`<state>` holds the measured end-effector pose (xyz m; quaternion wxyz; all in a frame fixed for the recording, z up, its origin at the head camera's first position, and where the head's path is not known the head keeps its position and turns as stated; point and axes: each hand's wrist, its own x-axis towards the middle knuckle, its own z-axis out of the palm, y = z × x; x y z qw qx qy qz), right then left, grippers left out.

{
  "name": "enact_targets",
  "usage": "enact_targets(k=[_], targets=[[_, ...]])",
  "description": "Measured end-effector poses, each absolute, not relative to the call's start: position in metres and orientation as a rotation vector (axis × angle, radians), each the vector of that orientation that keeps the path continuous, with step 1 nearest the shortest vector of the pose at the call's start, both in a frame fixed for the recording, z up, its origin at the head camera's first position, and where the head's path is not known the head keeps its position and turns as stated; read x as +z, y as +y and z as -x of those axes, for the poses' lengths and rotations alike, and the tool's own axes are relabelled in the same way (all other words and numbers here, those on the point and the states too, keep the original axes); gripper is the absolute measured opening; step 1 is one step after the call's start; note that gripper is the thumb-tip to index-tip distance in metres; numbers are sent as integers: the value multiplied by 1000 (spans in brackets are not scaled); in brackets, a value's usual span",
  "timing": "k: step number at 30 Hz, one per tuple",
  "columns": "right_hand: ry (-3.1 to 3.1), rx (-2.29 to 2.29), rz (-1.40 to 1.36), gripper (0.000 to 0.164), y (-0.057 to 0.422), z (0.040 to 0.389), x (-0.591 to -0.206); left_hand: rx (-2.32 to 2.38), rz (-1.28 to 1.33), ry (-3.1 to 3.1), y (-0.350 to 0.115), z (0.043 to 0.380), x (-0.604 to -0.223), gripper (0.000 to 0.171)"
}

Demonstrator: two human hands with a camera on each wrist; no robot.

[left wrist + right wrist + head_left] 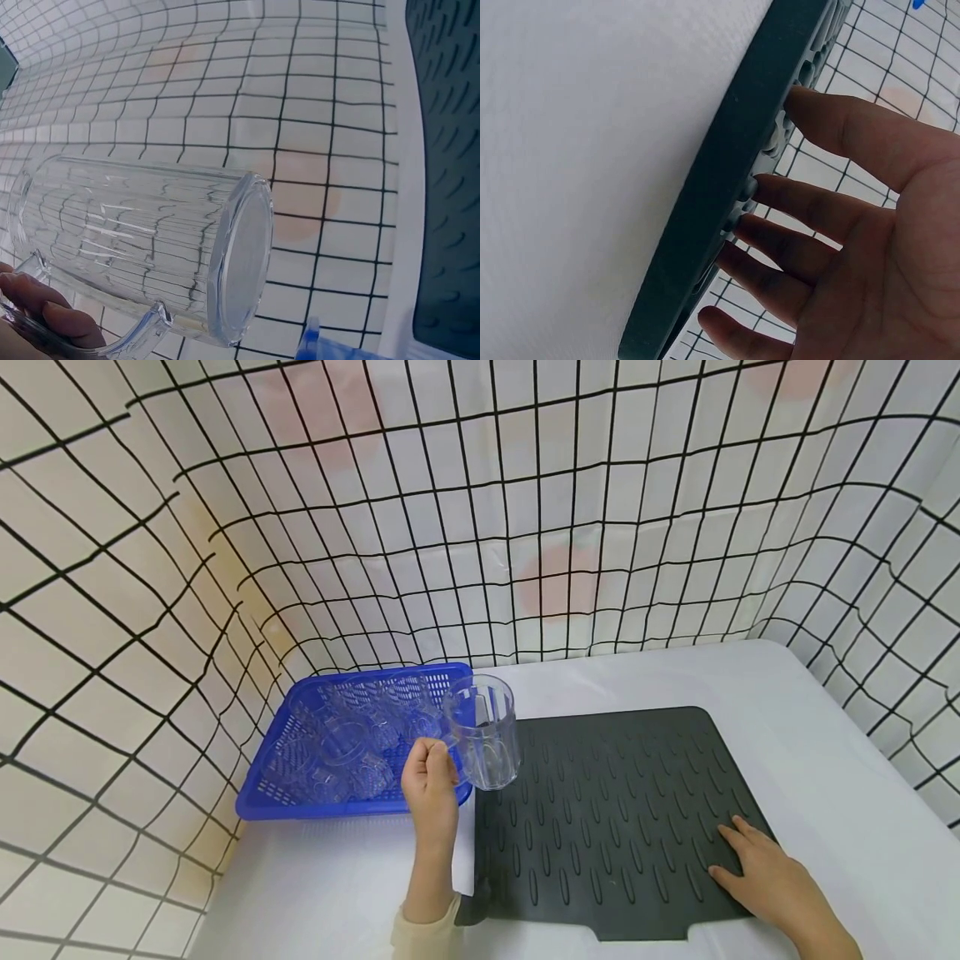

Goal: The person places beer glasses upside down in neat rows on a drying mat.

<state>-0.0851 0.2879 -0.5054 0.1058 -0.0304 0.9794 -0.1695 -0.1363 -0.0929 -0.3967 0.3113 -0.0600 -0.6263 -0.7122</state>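
Note:
A clear glass mug (486, 735) is held up by its handle in my left hand (432, 785), above the gap between the blue basket and the dark mat. In the left wrist view the mug (142, 240) lies sideways across the picture, the fingers (67, 319) curled round its handle. My right hand (772, 877) rests with spread fingers on the right edge of the dark ribbed mat (600, 810). From the right wrist view, the fingertips of the right hand (840, 232) touch the mat's ribbed face. Several more clear glass mugs (345, 739) sit inside the blue basket (322, 812).
The blue plastic basket stands on the left of the white table (330, 893), close to a black wire grid (525, 527). That grid rises behind and on both sides. Pale cloth with pinkish round patches hangs behind the grid.

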Motion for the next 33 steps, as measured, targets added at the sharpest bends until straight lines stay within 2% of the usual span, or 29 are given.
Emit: enact_targets(k=[13,33], targets=[[2878,-506,86,75,289,84,-506,-1971,217,-1696,-82,139,-403,24],[2887,-515,80,73,287,81,-502,-2037,443,-1712,-62,134,-405,24]])
